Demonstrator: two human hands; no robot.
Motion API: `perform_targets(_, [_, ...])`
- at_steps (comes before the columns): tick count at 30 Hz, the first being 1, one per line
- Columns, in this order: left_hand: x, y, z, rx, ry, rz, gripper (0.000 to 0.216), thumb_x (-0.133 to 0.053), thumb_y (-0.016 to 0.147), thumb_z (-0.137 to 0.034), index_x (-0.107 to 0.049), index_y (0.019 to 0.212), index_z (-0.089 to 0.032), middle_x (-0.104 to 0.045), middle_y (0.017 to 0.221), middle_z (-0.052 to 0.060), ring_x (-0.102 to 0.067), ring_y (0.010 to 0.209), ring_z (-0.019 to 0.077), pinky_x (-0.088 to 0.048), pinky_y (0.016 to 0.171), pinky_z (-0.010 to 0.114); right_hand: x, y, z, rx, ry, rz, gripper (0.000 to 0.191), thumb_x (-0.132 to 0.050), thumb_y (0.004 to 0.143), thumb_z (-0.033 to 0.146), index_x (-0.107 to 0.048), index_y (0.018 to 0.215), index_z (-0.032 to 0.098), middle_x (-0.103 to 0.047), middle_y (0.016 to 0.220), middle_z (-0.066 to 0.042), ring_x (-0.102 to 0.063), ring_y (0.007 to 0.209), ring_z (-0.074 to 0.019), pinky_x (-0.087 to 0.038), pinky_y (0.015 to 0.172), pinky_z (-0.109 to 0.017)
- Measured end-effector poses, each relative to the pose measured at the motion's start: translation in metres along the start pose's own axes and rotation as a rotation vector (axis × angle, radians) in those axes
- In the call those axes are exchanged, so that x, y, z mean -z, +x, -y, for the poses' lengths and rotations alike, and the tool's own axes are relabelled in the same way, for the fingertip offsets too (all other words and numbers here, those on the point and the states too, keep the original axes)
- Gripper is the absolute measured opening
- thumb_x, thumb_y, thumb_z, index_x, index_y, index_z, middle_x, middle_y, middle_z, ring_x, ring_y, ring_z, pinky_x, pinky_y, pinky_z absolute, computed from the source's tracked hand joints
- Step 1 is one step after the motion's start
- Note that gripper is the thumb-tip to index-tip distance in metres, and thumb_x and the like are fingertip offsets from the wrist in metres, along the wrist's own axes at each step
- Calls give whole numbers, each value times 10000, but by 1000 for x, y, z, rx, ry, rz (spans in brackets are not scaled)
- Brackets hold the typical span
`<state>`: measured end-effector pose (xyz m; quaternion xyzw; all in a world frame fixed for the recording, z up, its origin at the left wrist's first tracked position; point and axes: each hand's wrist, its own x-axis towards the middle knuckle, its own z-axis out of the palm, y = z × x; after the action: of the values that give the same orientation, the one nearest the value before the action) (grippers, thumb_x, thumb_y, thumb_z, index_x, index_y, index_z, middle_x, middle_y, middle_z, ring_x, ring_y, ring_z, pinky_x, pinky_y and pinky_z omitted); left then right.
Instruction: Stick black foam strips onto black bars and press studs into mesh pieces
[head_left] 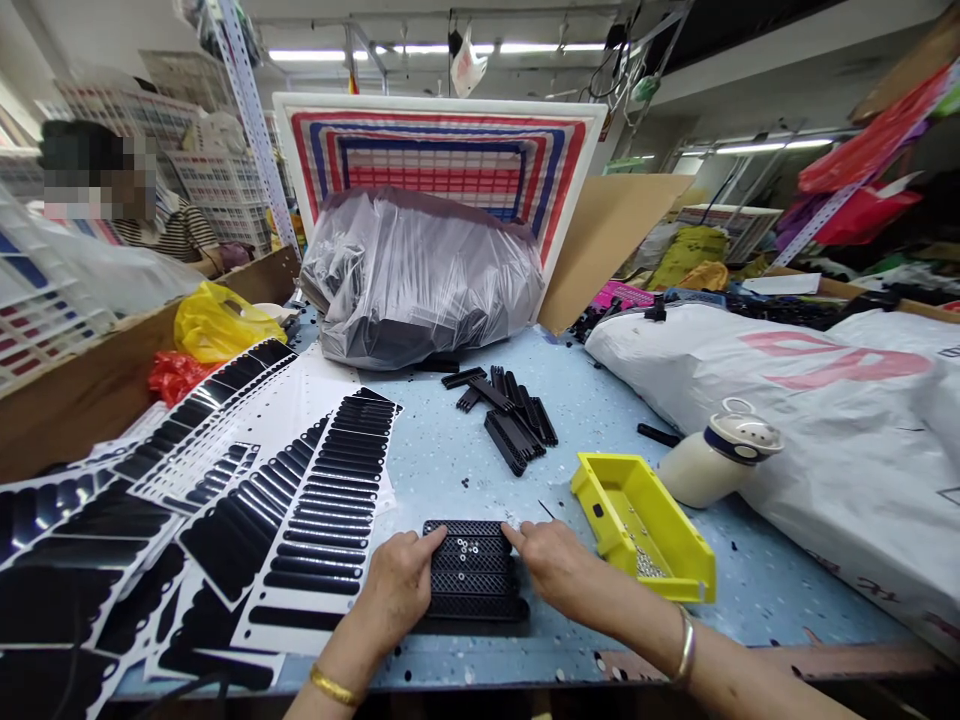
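A block of black plastic strips [472, 575] with a mesh-like surface lies side by side in front of me. Several tiny white rings [468, 547] are scattered on top of it. My left hand [396, 578] presses a fingertip on the far left corner, its other fingers curled. At the far right corner, a fingertip of my right hand [551, 553] touches the end of the farthest strip, its other fingers bent. To the right stands a yellow plastic bin [679, 530] with small shiny pieces in it. More loose black strips [517, 415] lie heaped beyond my hands.
Sheets of black stickers [330, 500] overlap on the left. A grey plastic bag [427, 280] sits at the back before a striped-lined crate [442, 120]. A cream bottle [712, 460] leans by a large white sack [825, 420]. Another person [172, 220] is at far left.
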<state>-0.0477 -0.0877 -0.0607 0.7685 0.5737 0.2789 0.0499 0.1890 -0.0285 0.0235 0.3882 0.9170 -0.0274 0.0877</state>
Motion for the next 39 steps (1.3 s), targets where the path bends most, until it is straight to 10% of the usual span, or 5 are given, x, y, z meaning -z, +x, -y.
perform_targets(7, [2, 0, 0, 28, -9, 37, 504, -399, 838, -43, -678, 1223, -209, -679, 717, 77, -661, 674, 211, -550, 640, 306, 1, 3, -22, -23, 234, -26, 648, -371, 753, -30, -679, 1226, 289, -750, 830, -45, -690, 765, -188, -438, 653, -249])
perform_targets(15, [4, 1, -1, 36, -8, 82, 509, -407, 830, -33, -673, 1234, -190, -692, 749, 91, -674, 703, 232, -561, 656, 338, -39, -15, -6, 115, -232, -141, 790, -430, 619, -54, -457, 1403, 42, -706, 771, -102, -625, 598, -201, -401, 532, -286])
perform_targets(23, [3, 1, 1, 20, -27, 70, 504, -402, 835, -31, -676, 1232, -177, -688, 730, 92, -667, 672, 234, -560, 633, 347, -29, -16, 1, 171, -315, -73, 781, -437, 624, -38, -393, 1403, -30, -681, 736, -92, -587, 552, -210, -347, 499, -321])
perform_targets(34, [4, 0, 3, 24, -43, 114, 490, -398, 866, -51, -657, 1262, -177, -695, 762, 96, -676, 713, 239, -565, 667, 355, -19, -18, -29, 203, -213, -81, 844, -416, 669, -93, -389, 1467, 181, -638, 758, -54, -562, 605, -178, -303, 579, -292])
perform_targets(39, [6, 2, 0, 45, -51, 128, 487, -402, 868, -56, -654, 1266, -182, -700, 770, 94, -678, 721, 237, -567, 678, 354, -30, -9, -32, 48, 197, 4, 668, -387, 808, 12, -482, 1432, 231, -731, 831, -66, -670, 724, -197, -426, 625, -271])
